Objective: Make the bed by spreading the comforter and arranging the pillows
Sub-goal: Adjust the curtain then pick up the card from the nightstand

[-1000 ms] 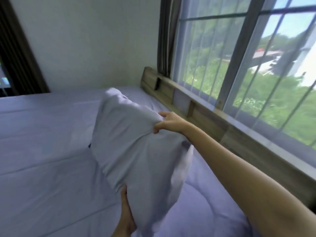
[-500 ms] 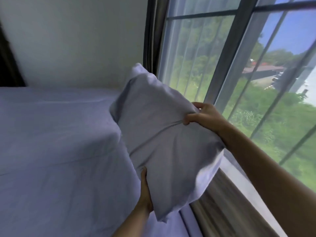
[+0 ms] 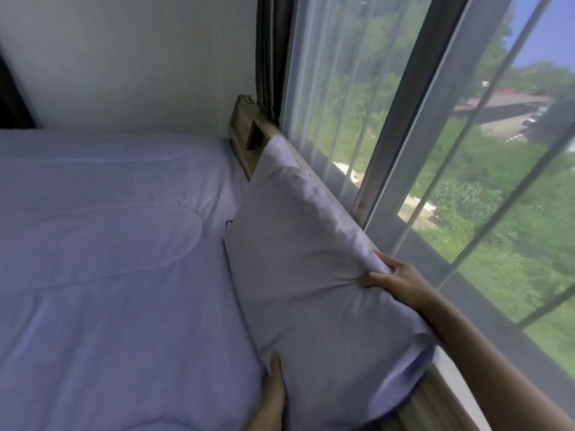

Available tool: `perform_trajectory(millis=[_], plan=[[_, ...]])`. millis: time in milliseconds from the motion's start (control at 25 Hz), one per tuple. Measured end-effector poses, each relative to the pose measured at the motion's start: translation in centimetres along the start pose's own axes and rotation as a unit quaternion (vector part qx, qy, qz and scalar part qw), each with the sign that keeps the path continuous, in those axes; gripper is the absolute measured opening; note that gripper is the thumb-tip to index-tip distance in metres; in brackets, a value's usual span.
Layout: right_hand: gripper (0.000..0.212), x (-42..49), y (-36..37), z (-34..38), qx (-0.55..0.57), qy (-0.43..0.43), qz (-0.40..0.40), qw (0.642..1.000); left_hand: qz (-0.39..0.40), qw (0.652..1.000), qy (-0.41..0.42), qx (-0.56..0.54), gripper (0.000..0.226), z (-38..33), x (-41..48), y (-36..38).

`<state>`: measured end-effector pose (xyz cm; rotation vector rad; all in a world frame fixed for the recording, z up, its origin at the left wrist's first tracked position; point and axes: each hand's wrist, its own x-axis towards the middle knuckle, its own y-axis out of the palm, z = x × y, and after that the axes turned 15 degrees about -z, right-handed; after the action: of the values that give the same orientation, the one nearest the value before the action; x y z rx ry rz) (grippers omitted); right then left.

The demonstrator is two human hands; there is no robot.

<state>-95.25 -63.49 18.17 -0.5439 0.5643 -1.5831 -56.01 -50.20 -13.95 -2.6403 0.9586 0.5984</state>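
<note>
A pale lilac pillow (image 3: 311,275) leans against the wooden headboard (image 3: 245,141) on the right side of the bed. My right hand (image 3: 395,279) pinches its upper right edge, bunching the fabric. My left hand (image 3: 273,396) presses against the pillow's lower left edge, fingers partly tucked under it. The lilac comforter (image 3: 118,259) lies spread flat over the bed to the left, with a few long creases.
A large window (image 3: 466,181) with a sheer curtain and dark frame bars runs along the right behind the headboard. A dark curtain (image 3: 270,54) hangs in the corner. A white wall (image 3: 130,57) closes off the far side of the bed.
The pillow has come down from mid-air and now rests against the headboard. Both hands went down with it, keeping their hold.
</note>
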Motion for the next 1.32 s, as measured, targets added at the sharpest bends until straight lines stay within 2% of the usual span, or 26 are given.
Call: perform_trajectory(millis=[40, 80, 120, 160, 200, 240, 280, 400, 480, 600, 800, 880, 1000, 1160, 1320], plan=[[0.070, 0.1, 0.1, 0.6, 0.004, 0.015, -0.021, 1.000, -0.035, 0.999, 0.040, 0.013, 0.096, 0.1, -6.6, 6.5], [0.074, -0.1, 0.1, 1.1, -0.010, 0.026, -0.030, 0.999, 0.007, 0.988, 0.116, 0.105, 0.092, 0.4, -9.9, 10.8], [0.078, -0.5, 0.2, 1.6, -0.027, 0.019, -0.043, 0.999, -0.002, 0.971, 0.108, 0.212, 0.088, 1.0, -7.9, 10.3], [0.081, -1.0, 0.4, 2.0, -0.066, 0.014, -0.059, 0.996, 0.011, 0.957, 0.127, 0.260, 0.081, 1.7, -7.8, 10.6], [0.081, -1.7, 0.4, 2.8, -0.110, 0.006, -0.074, 0.991, 0.016, 0.965, 0.117, 0.236, 0.068, 1.4, -8.8, 12.6], [0.079, -2.6, 0.4, 3.5, -0.168, 0.003, -0.092, 0.981, 0.063, 0.959, 0.094, 0.258, 0.052, 1.6, -7.4, 13.0], [0.075, -3.3, 0.7, 4.2, -0.225, -0.021, -0.121, 0.967, 0.109, 0.948, 0.105, 0.280, 0.040, 0.2, -6.7, 12.7], [0.067, -5.6, 2.8, 5.4, -0.344, -0.138, -0.226, 0.901, 0.177, 0.894, 0.249, 0.329, 0.032, -8.4, -9.0, 12.7], [0.068, -8.1, 3.5, 5.5, -0.340, -0.161, -0.246, 0.893, 0.212, 0.829, 0.385, 0.346, 0.030, -14.6, -10.9, 11.7], [0.063, -13.7, 4.0, 6.2, -0.307, -0.105, -0.301, 0.897, 0.239, 0.757, 0.515, 0.324, 0.033, -20.7, -15.0, 8.7], [0.049, -25.3, 2.8, 7.4, -0.200, 0.024, -0.357, 0.912, 0.328, 0.651, 0.644, 0.233, 0.031, -25.5, -25.2, 2.4], [0.054, -29.9, 1.5, 7.6, -0.134, 0.080, -0.392, 0.907, 0.365, 0.615, 0.669, 0.202, 0.030, -26.2, -29.7, 0.2], [0.053, -37.5, -0.4, 7.1, -0.059, 0.126, -0.474, 0.870, 0.442, 0.559, 0.687, 0.143, 0.029, -25.5, -36.9, -2.1], [0.043, -46.9, -2.5, 5.1, -0.015, 0.158, -0.566, 0.809, 0.534, 0.552, 0.629, 0.119, 0.028, -21.3, -45.2, -4.3], [0.039, -57.7, -4.4, 1.9, -0.048, 0.220, -0.597, 0.770, 0.622, 0.487, 0.590, 0.169, 0.025, -13.6, -51.9, -6.6]])
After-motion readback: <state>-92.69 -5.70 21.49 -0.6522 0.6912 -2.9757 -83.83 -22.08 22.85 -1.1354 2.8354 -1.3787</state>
